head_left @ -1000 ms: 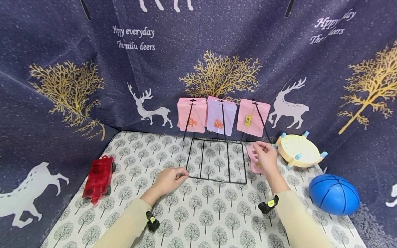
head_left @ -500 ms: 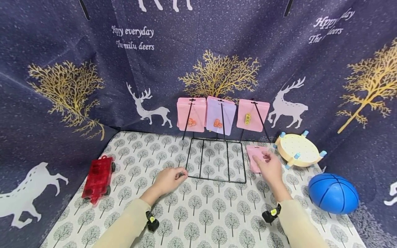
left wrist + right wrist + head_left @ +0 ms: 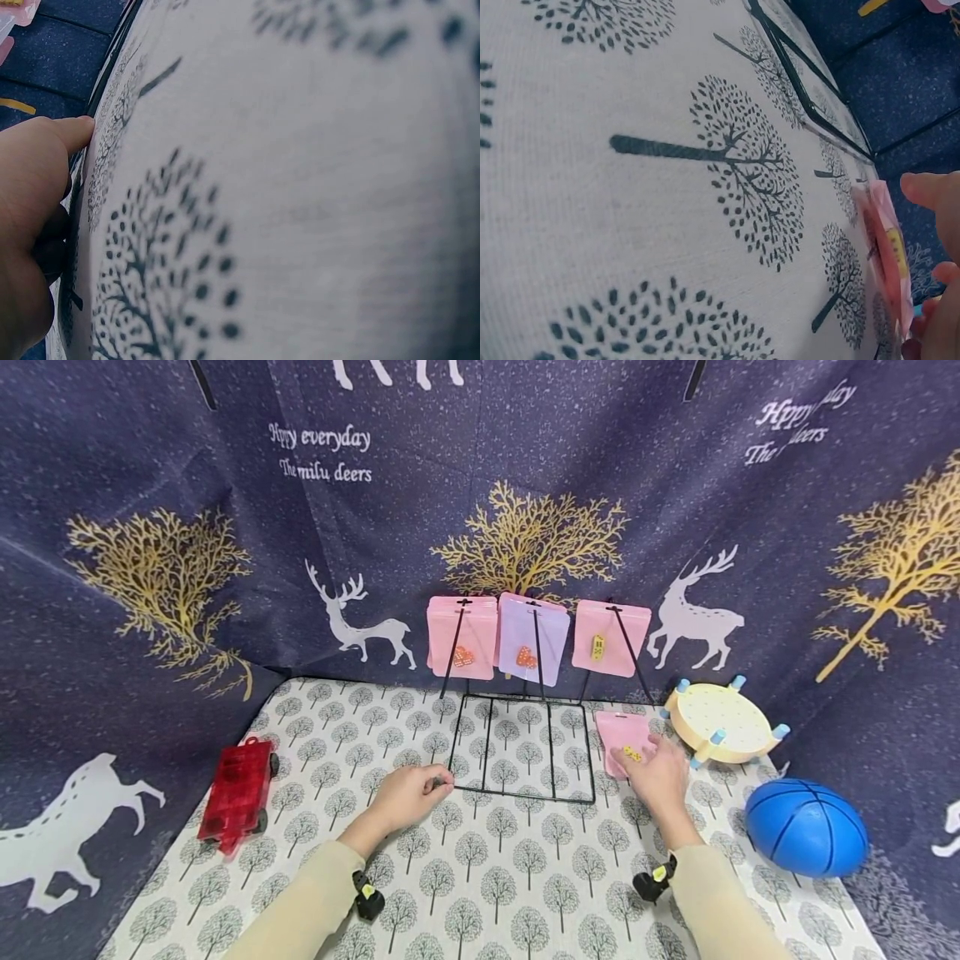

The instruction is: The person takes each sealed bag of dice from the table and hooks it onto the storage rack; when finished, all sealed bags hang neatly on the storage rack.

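A small pink pouch (image 3: 622,732) with yellow dice (image 3: 632,753) lies at the right of the wire rack. My right hand (image 3: 660,772) is over its near right part, thumb and forefinger spread on either side of the dice. In the right wrist view one fingertip stands apart from the pouch (image 3: 889,255), while other fingertips meet its near end. My left hand (image 3: 407,795) rests at the front left corner of the black wire rack (image 3: 525,796), fingers partly curled and a fingertip at the wire. Whether it pinches the wire is hidden.
On the rack's prongs hang pink pouches (image 3: 476,631), a lilac pouch (image 3: 551,652) and another pink pouch (image 3: 628,647). A red toy cart (image 3: 238,789) stands at left. At right are a cream stool-like toy (image 3: 723,720) and a blue ball (image 3: 806,828).
My right hand has let go of the top of the pink pouch and drawn back toward me to its near right part, uncovering the dice. The hanging pink pouch has settled; my left hand stays put.
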`<state>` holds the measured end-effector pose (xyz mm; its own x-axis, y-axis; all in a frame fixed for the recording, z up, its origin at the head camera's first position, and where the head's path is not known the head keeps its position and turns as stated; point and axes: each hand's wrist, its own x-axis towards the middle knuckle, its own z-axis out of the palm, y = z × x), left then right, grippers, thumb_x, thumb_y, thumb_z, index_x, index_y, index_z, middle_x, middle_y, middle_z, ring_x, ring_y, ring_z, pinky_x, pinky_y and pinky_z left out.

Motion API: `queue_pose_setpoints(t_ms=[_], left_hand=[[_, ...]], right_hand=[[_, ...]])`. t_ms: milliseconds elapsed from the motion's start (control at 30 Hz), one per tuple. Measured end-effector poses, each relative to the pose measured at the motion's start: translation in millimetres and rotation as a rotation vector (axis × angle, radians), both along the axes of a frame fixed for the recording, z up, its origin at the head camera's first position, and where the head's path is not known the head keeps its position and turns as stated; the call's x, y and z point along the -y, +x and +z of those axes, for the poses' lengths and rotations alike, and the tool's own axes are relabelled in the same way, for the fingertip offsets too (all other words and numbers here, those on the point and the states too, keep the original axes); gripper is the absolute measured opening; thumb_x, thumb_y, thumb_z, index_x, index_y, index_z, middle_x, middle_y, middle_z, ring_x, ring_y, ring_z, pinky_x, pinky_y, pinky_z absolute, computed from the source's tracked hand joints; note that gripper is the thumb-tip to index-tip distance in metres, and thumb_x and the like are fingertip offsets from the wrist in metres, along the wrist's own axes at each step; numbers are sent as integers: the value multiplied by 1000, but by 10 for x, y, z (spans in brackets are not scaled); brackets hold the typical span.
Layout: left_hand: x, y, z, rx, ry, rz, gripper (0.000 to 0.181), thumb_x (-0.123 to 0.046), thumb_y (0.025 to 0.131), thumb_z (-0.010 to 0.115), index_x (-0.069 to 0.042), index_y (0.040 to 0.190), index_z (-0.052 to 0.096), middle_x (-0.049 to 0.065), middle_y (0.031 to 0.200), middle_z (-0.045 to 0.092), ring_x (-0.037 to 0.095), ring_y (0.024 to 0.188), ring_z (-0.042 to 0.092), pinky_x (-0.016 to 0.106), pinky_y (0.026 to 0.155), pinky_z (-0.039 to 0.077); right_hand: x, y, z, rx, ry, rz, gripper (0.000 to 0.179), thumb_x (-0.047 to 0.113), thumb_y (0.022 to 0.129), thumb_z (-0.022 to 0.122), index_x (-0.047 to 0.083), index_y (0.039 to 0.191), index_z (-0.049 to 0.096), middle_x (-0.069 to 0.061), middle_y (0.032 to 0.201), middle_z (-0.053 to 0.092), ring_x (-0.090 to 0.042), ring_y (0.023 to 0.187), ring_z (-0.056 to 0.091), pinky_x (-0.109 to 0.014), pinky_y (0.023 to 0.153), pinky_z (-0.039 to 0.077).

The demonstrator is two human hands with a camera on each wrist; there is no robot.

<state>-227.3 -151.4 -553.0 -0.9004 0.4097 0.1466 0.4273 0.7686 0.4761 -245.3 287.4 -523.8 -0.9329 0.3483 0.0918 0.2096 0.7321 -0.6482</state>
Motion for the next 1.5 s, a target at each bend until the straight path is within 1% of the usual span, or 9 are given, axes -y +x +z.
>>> queue_pose_setpoints(t_ms=[167, 400, 633, 833, 1000, 1133, 1300, 1400, 1500], left_hand=[[-4, -4, 0, 15, -9, 11, 11, -38, 102, 68, -33, 111, 73, -16, 57, 43, 3, 49, 33, 21, 45, 32], [-4, -15, -9, 32, -11, 15, 13, -40, 102, 67, -34, 111, 73, -16, 58, 43, 2, 49, 34, 21, 46, 33], [-5, -11, 0, 25, -7, 12, 12, -38, 102, 68, -33, 112, 73, -16, 57, 43, 3, 48, 33, 22, 46, 33], [-10, -6, 5, 29, 0, 10, 13, -39, 101, 68, -33, 112, 73, -16, 56, 43, 3, 47, 32, 21, 44, 31], [-5, -11, -11, 5, 6, -2, 13, -38, 101, 69, -33, 111, 74, -16, 56, 42, 2, 47, 33, 21, 44, 31], [4, -19, -31, -14, 9, -11, 12, -38, 101, 70, -33, 110, 74, -17, 57, 42, 2, 48, 34, 22, 45, 34], [4, -25, -33, -21, 14, -10, 12, -39, 101, 69, -34, 110, 74, -17, 57, 42, 1, 48, 33, 22, 46, 34], [2, -25, -30, -19, 17, -12, 12, -38, 101, 69, -32, 111, 74, -17, 57, 42, 1, 48, 32, 22, 46, 34], [0, -21, -25, -13, 22, -15, 13, -36, 101, 69, -30, 111, 75, -16, 56, 42, 1, 48, 32, 21, 46, 33]], right_hand=[[-23, -18, -49, 26, -8, -8, 94, 45, 88, 81, -6, 153, 37, -33, 140, 46, -50, 134, 34, -63, 111, 27], [-55, -24, -66, 41, -43, -24, 98, 40, 84, 85, -7, 154, 35, -36, 146, 41, -54, 135, 36, -65, 112, 30], [-66, -1, -44, 53, -139, -36, 99, 37, 83, 86, -3, 157, 33, -35, 152, 42, -54, 136, 42, -65, 112, 34], [-85, 16, -30, 80, -191, -38, 100, 36, 85, 84, -1, 159, 29, -36, 148, 45, -53, 133, 45, -64, 110, 36], [-109, 16, -2, 80, -245, -40, 97, 33, 85, 85, -5, 156, 31, -36, 147, 45, -52, 132, 46, -63, 110, 36], [-115, 2, 17, 93, -240, -40, 92, 32, 86, 85, -9, 152, 37, -36, 146, 47, -52, 131, 47, -62, 109, 37], [-108, -9, 17, 108, -290, -29, 80, 29, 87, 83, -12, 146, 47, -33, 137, 56, -42, 116, 57, -46, 90, 52], [-104, -11, 9, 111, -340, -27, 76, 27, 89, 82, -14, 143, 49, -32, 135, 57, -36, 109, 59, -34, 80, 52], [-105, -11, 4, 99, -361, -31, 74, 26, 89, 82, -15, 142, 49, -32, 135, 57, -34, 108, 59, -28, 80, 49]])
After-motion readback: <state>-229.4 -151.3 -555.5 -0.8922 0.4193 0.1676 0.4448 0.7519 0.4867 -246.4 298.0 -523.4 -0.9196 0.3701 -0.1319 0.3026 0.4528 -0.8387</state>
